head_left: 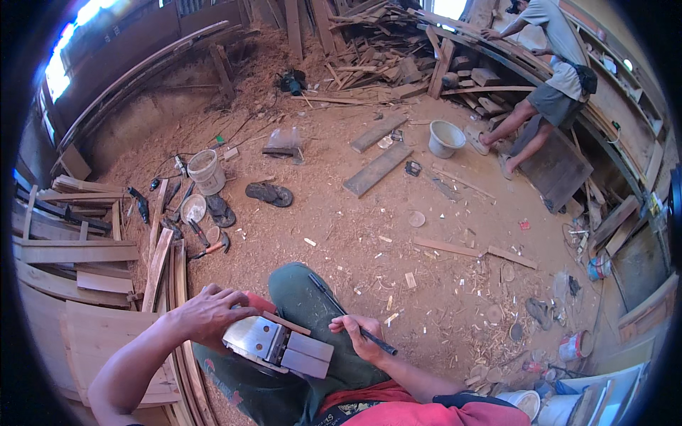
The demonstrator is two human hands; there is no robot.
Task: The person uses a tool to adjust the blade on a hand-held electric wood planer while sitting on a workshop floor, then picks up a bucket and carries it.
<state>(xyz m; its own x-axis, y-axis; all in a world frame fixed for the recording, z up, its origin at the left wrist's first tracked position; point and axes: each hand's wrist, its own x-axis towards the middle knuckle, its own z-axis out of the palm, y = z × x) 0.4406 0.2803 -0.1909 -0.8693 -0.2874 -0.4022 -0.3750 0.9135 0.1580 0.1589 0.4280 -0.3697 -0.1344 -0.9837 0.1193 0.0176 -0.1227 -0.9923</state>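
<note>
Across my lap rests a power tool (257, 339) with silver metal plates and a bit of red body, which looks like an electric planer. My left hand (217, 312) grips its left end with curled fingers. A narrow brown strip (286, 324) lies along the tool's far side. Closed around a long, thin dark rod-shaped tool (330, 295) is my right hand (361, 339); the rod slants over my right thigh, its tip pointing up and left. Its exact kind cannot be made out. The two hands are apart, with the metal plates between them.
Left of me stand stacked boards (78, 252), with a claw hammer (212, 246), sandals (268, 194) and a white bucket (206, 172) nearby. Planks (376, 170) and another bucket (446, 138) lie ahead amid wood shavings. Another person (550, 71) works at a bench, far right.
</note>
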